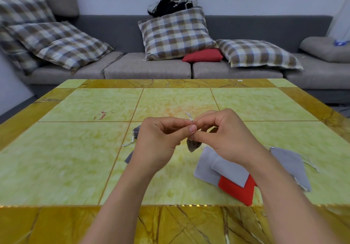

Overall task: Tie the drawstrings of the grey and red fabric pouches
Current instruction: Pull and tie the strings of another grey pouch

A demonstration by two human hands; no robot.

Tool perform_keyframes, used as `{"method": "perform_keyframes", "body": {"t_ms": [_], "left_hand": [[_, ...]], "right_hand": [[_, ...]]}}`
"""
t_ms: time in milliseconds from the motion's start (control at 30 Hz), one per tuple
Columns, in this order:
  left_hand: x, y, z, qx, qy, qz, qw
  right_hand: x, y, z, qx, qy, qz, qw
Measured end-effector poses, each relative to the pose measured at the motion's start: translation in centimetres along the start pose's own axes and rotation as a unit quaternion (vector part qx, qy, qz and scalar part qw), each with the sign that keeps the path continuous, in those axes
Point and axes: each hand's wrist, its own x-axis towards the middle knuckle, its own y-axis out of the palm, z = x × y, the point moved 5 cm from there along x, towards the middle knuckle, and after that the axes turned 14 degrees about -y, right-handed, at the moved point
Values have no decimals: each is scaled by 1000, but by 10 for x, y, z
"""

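Both hands' grips, left hand [161, 139] and right hand [223, 135], pinch a thin white drawstring [190, 118] above a limp grey pouch [192, 145].

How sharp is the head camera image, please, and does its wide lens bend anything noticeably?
Head view: the left hand and right hand pinching the drawstring look fairly sharp; the table edges and sofa bow from wide-angle distortion; corners are softly blurred.
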Motion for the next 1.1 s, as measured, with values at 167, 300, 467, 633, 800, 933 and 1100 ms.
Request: {"method": "perform_keyframes", "body": {"t_ms": [167, 300, 467, 633, 800, 933, 1100], "left_hand": [[0, -4, -2, -7, 8, -27, 1000], [0, -6, -1, 2, 5, -49, 999], [-3, -3, -1, 20, 20, -70, 997], [-4, -1, -2, 42, 42, -82, 995], [-6, 2, 3, 28, 47, -101, 993], [-4, -2, 2, 20, 37, -105, 994], [-2, -4, -1, 11, 30, -83, 996]], "right_hand": [[2, 5, 1, 68, -6, -20, 997], [2, 6, -2, 74, -1, -65, 995], [1, 4, -4, 83, 2, -55, 995], [1, 4, -5, -10, -13, -72, 997], [2, 10, -1, -102, -43, -59, 992], [3, 11, -1, -61, -7, -43, 997], [1, 6, -1, 18, 15, -50, 998]]}}
